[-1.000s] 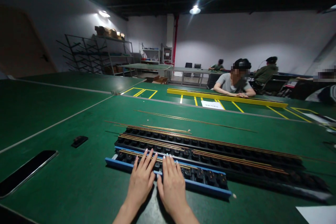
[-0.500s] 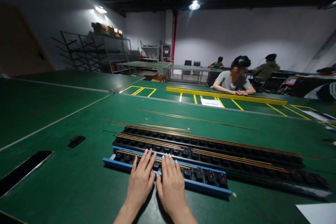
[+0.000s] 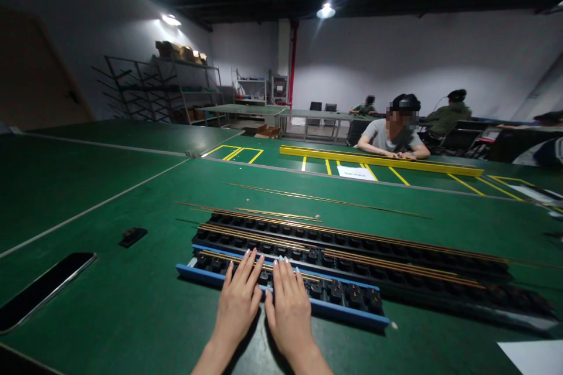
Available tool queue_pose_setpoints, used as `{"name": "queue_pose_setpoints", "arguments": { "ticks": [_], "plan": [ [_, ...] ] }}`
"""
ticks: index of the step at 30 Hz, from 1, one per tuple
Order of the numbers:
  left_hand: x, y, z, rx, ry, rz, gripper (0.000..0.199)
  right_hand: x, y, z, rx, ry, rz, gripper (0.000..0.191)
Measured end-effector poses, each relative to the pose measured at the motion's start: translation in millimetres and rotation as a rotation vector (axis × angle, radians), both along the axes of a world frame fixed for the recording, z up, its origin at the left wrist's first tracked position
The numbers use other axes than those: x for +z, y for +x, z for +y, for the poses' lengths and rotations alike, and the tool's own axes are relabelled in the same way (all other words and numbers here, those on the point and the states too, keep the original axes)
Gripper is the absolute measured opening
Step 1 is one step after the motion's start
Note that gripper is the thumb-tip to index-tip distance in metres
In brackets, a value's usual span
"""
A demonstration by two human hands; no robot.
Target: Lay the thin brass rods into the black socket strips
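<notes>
Both palms face down, side by side, over a blue-edged channel (image 3: 347, 313) filled with a row of black blocks (image 3: 354, 293). My left hand (image 3: 238, 299) lies with fingers stretched out across its near blue edge. Just to its right, my right hand (image 3: 288, 302) rests the same way, fingers extended. Thin brass-coloured rods (image 3: 215, 255) run along the channel and pass under the fingertips. Whether the fingers press on the rods or blocks, I cannot tell. Behind are long black strips (image 3: 440, 287) with more copper-coloured rods (image 3: 404, 269) laid along them.
A phone (image 3: 44, 290) and a small black block (image 3: 132, 237) lie on the green table (image 3: 145, 304) at left. Loose rods (image 3: 325, 196) lie farther back. A yellow bar (image 3: 378, 160) crosses the far side, before a seated person (image 3: 387, 136). White paper (image 3: 532, 357) lies at lower right.
The view has shifted very slightly, so things sit a little farther right. Both hands keep the same pose on the channel.
</notes>
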State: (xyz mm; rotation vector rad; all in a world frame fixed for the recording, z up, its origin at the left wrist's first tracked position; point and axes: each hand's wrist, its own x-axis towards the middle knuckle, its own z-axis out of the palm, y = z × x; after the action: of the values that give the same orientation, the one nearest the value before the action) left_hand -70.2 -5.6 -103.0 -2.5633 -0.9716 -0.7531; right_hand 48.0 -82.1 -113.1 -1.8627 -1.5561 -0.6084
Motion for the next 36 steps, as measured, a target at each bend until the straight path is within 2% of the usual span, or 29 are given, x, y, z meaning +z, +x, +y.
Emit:
{"name": "queue_pose_setpoints", "arguments": {
  "ticks": [8, 22, 28, 36],
  "plan": [
    [3.0, 0, -2, -0.009, -0.018, -0.027, 0.065, 0.2, 0, -1, -0.008, -0.008, -0.053, 0.044],
    [7.7, -5, -2, -0.014, 0.007, 0.048, 0.065, 14.1, 1, -6, 0.033, -0.041, -0.064, 0.045],
    [12.5, -5, -2, -0.026, 0.01, 0.01, 0.063, 17.7, 1, -5, 0.035, -0.062, -0.079, 0.048],
    [19.0, 6, -3, -0.062, 0.105, 0.059, 0.059, 14.8, 8, 0, -0.001, -0.143, -0.047, 0.051]
  ]
}}
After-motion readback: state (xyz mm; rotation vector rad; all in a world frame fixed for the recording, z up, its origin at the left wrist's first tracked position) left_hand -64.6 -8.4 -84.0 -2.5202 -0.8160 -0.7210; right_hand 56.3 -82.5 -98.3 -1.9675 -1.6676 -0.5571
